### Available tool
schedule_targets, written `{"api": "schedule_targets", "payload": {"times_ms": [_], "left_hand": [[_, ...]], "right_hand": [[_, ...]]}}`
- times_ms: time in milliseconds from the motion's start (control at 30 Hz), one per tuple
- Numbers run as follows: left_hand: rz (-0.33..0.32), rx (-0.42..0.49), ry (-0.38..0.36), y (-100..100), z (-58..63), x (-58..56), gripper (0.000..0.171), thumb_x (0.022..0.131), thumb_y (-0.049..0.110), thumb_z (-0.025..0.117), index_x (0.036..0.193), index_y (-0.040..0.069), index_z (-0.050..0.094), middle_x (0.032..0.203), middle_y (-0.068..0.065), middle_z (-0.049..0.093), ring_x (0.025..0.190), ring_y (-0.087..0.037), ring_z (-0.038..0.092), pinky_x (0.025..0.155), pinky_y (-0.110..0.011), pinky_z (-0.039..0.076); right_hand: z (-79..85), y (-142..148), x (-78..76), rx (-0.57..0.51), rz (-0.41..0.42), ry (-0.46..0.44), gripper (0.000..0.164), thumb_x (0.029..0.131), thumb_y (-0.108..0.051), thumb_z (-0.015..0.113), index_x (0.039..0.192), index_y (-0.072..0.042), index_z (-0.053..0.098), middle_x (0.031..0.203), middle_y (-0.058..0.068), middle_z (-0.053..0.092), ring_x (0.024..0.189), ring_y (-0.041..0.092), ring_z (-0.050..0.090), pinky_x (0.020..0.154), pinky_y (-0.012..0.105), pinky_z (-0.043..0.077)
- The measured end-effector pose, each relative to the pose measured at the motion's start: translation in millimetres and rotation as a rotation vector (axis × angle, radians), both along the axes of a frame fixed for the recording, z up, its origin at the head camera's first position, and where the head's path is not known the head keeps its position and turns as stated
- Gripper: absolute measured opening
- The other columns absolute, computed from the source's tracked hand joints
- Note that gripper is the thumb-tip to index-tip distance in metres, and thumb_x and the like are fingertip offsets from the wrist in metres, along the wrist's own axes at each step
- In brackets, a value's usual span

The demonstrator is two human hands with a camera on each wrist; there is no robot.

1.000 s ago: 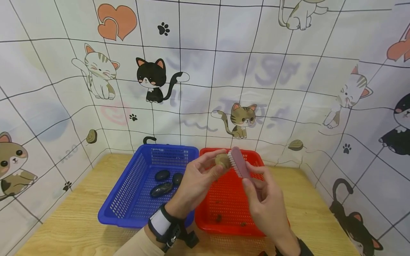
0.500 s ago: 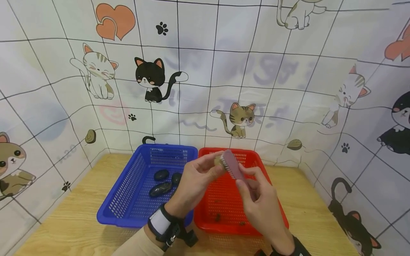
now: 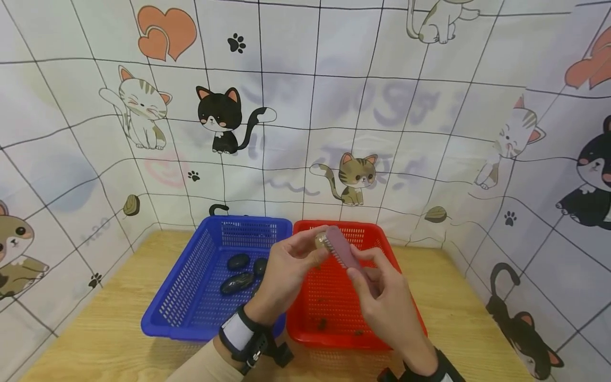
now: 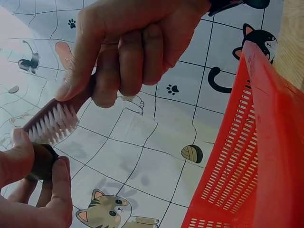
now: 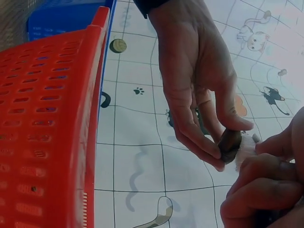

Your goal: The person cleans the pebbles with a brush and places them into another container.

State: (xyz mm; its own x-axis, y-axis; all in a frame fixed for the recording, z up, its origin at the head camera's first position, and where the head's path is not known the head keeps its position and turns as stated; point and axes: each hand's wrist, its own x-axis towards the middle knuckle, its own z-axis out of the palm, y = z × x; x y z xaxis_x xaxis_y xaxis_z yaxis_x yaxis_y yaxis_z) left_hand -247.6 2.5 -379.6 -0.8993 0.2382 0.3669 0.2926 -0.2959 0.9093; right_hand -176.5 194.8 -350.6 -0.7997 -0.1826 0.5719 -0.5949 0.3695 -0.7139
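Between the thumb and fingertips of my left hand [image 3: 281, 273] is a small yellowish-brown stone [image 3: 320, 242], pinched above the gap between two baskets. My right hand [image 3: 391, 305] grips a mauve brush [image 3: 345, 250] by its handle, head tilted up to the left. White bristles [image 4: 53, 124] press against the stone's side in the left wrist view. The right wrist view shows the stone [image 5: 230, 145] dark and shaded, with fingertips on either side of it. In the head view the brush head partly covers the stone.
A blue basket [image 3: 164, 302] on the left holds several dark stones [image 3: 237, 284]. Right of it stands a red basket [image 3: 305, 337] with small brown bits [image 3: 322, 323] on its floor. Both rest on a wooden table [image 3: 100, 313] before a cat-print sheet [image 3: 286, 106].
The brush has moved left and slightly down, from the stone's right edge to across its face. My left hand keeps its pinch on the stone. The head view has shifted slightly.
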Motion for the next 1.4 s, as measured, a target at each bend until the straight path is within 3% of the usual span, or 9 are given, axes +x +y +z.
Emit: {"api": "schedule_targets", "payload": {"times_ms": [267,500,733,900,1033,1133,1233,1300,1400], "left_hand": [[0.018,-0.078,0.019,-1.7,1.2,1.5,0.041,0.090,0.021,0.078,0.129,0.026,0.068,0.119,-0.004,0.071,0.111,-0.026,0.065,0.092,-0.044,0.054],[0.049,-0.055,0.028,-4.1,1.3,-0.3,0.041,0.089,0.020,0.079,0.128,0.025,0.069,0.120,-0.004,0.071,0.110,-0.027,0.065,0.090,-0.044,0.055],[0.090,-0.155,0.086,-1.9,3.0,2.0,0.042,0.085,0.020,0.082,0.124,0.030,0.071,0.112,0.001,0.073,0.103,-0.022,0.068,0.087,-0.041,0.057],[0.092,-0.104,0.091,-2.8,3.5,-0.3,0.042,0.086,0.015,0.081,0.125,0.026,0.070,0.114,-0.002,0.072,0.104,-0.024,0.068,0.086,-0.043,0.057],[0.085,-0.107,0.077,-3.3,3.1,-0.5,0.042,0.086,0.016,0.081,0.126,0.027,0.070,0.116,-0.001,0.072,0.106,-0.023,0.067,0.087,-0.042,0.057],[0.055,-0.117,0.059,-2.2,2.7,-0.3,0.042,0.086,0.019,0.081,0.126,0.027,0.070,0.116,-0.001,0.072,0.107,-0.022,0.068,0.089,-0.041,0.056],[0.023,-0.093,-0.003,-0.4,1.6,0.1,0.041,0.087,0.021,0.081,0.126,0.025,0.069,0.118,-0.002,0.071,0.108,-0.022,0.068,0.091,-0.041,0.055],[0.012,-0.057,-0.056,0.3,0.6,0.7,0.042,0.088,0.021,0.080,0.128,0.023,0.068,0.120,-0.003,0.070,0.110,-0.023,0.067,0.093,-0.040,0.055],[0.010,-0.002,-0.105,1.1,1.3,1.2,0.043,0.089,0.022,0.079,0.130,0.018,0.066,0.123,-0.006,0.069,0.112,-0.024,0.066,0.095,-0.040,0.053]], "right_hand": [[0.1,1.4,-4.2,0.036,0.004,0.024,0.032,0.098,-0.005,0.065,0.128,-0.008,0.053,0.128,0.009,0.064,0.046,0.007,0.035,0.039,0.023,0.036],[-2.5,2.2,-6.1,0.053,-0.010,-0.003,0.034,0.097,-0.008,0.067,0.129,-0.013,0.055,0.121,0.003,0.067,0.045,0.009,0.039,0.039,0.024,0.038],[-2.1,3.8,-7.6,0.060,-0.001,0.017,0.032,0.098,-0.007,0.066,0.127,-0.009,0.054,0.138,0.009,0.058,0.056,0.014,0.056,0.042,0.025,0.044],[-0.2,4.9,-5.5,0.058,-0.019,0.004,0.031,0.097,-0.006,0.067,0.125,-0.010,0.055,0.133,0.007,0.062,0.052,0.012,0.051,0.041,0.025,0.042],[0.5,2.0,-4.3,0.071,0.005,0.026,0.032,0.097,-0.008,0.067,0.127,-0.009,0.055,0.124,0.005,0.067,0.046,0.009,0.041,0.039,0.024,0.040],[-0.3,0.8,-6.3,0.066,0.008,0.048,0.033,0.098,-0.008,0.067,0.128,-0.008,0.054,0.116,0.008,0.069,0.046,0.009,0.043,0.040,0.024,0.041],[-2.0,1.1,-8.7,0.053,-0.016,0.036,0.032,0.097,-0.007,0.066,0.127,-0.007,0.054,0.119,0.010,0.068,0.048,0.011,0.045,0.041,0.024,0.041],[-3.5,1.4,-9.4,0.044,-0.035,0.010,0.031,0.097,-0.007,0.067,0.126,-0.008,0.055,0.132,0.010,0.063,0.049,0.011,0.046,0.041,0.024,0.042],[-4.7,1.8,-9.4,0.033,-0.055,-0.029,0.031,0.096,-0.007,0.068,0.125,-0.011,0.056,0.130,0.005,0.064,0.048,0.012,0.045,0.041,0.025,0.041]]}}
